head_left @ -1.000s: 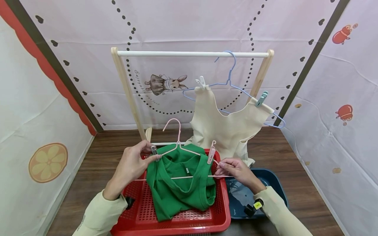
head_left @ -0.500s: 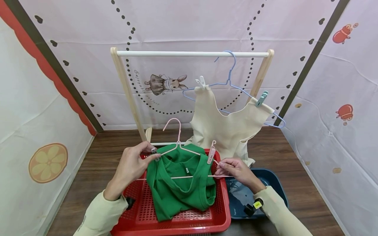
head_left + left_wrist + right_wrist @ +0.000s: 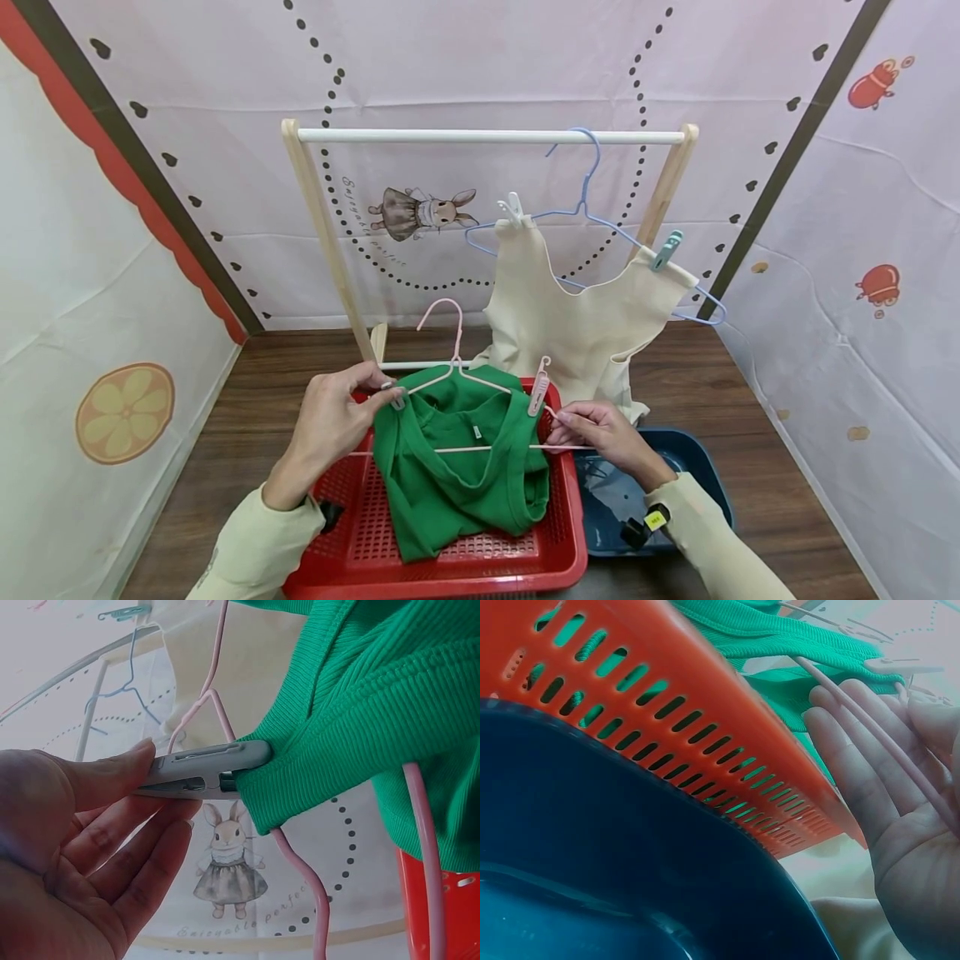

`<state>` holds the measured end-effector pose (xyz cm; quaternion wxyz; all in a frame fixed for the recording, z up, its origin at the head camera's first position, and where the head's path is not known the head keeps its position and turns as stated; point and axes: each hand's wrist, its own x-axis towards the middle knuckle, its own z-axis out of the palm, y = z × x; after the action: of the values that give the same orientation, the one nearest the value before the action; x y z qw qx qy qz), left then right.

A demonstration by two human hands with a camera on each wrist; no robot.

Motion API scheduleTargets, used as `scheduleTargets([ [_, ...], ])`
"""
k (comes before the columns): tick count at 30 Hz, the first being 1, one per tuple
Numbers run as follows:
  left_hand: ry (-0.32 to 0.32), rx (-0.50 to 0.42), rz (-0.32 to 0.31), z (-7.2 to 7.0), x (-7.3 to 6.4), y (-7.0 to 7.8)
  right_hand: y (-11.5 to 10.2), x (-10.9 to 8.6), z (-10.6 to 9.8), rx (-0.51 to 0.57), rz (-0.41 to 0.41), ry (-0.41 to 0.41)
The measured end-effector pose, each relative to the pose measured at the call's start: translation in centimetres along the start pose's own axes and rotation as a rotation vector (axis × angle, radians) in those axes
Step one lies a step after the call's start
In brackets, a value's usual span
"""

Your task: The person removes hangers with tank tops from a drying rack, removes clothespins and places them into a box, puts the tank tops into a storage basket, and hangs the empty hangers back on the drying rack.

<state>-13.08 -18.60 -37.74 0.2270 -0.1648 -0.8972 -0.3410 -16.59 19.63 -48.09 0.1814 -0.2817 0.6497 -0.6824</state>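
Left hand [image 3: 333, 427]: thumb and finger pinching grey clothespin [image 3: 214, 760], green garment [image 3: 468, 504] just beyond. Right hand [image 3: 600, 435]: partly curled, apparently pinching pink hanger [image 3: 424, 847]; blue basin [image 3: 615, 504] below.

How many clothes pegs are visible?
4: white peg and teal peg on the cream top, pink peg on the green shirt, gray peg in the left hand. Others may be hidden.

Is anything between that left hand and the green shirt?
Yes, a grey clip: the left hand pinches one end, and the other end straddles the shoulder of the shirt. Nothing else visible stands between them.
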Motion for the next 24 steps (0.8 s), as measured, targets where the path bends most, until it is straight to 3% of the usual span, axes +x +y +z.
scheduleTargets([
  [10,0.014,-0.018,-0.005,-0.4,0.0,0.3,0.0,-0.2,0.0,0.002,0.029,0.02],
  [16,-0.015,-0.043,-0.018,-0.4,-0.1,0.8,0.0,-0.2,0.0,-0.006,0.023,0.026],
  [24,-0.031,-0.079,0.03,0.2,-0.6,1.8,0.0,0.1,0.0,-0.012,0.016,0.028],
])
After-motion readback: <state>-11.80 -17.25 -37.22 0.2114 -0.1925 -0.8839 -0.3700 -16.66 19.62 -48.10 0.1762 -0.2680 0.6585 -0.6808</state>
